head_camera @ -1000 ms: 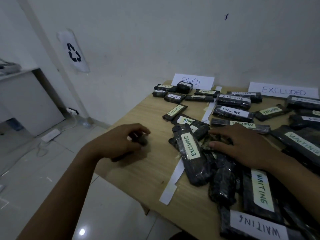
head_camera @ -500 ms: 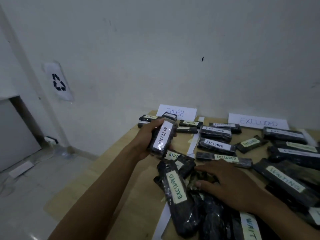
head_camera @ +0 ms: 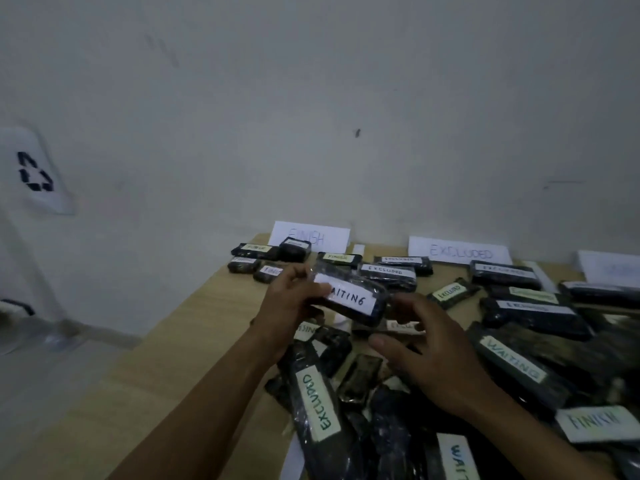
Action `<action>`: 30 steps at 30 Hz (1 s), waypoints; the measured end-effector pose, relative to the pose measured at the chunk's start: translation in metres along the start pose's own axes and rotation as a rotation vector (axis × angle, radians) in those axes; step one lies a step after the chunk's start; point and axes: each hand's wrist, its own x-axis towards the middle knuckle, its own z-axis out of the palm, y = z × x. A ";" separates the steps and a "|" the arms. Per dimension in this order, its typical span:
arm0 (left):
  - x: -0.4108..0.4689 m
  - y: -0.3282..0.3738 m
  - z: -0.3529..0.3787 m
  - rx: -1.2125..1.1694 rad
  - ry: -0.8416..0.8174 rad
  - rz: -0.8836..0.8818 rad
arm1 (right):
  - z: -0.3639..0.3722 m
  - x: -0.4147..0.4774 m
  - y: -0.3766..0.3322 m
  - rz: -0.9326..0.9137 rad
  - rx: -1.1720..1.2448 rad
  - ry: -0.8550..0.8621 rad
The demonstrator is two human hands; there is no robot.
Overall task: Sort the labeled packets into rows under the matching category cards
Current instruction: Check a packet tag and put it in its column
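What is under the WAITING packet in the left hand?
Below the WAITING packet, parts of a FINISH packet, a white strip and an EXCLUDED packet show. The left hand, right hand and the packet hide the rest.

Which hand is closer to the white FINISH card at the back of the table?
The left. The left hand, gripping a WAITING packet, is in front of the FINISH card; the right hand is farther right and nearer the person.

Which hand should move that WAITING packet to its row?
Probably the right hand: it is open beside the black plastic-wrapped WAITING packet, which the left hand grips, and the blurred white card lies far right.
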 end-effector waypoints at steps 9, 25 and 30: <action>-0.005 0.019 0.046 0.162 -0.126 0.180 | -0.032 0.031 -0.011 0.067 0.304 0.087; -0.018 -0.043 0.249 0.983 -0.863 0.666 | -0.300 -0.113 0.071 0.581 0.127 0.983; -0.034 -0.061 0.307 1.066 -1.059 0.812 | -0.335 -0.172 0.104 0.709 -0.087 1.052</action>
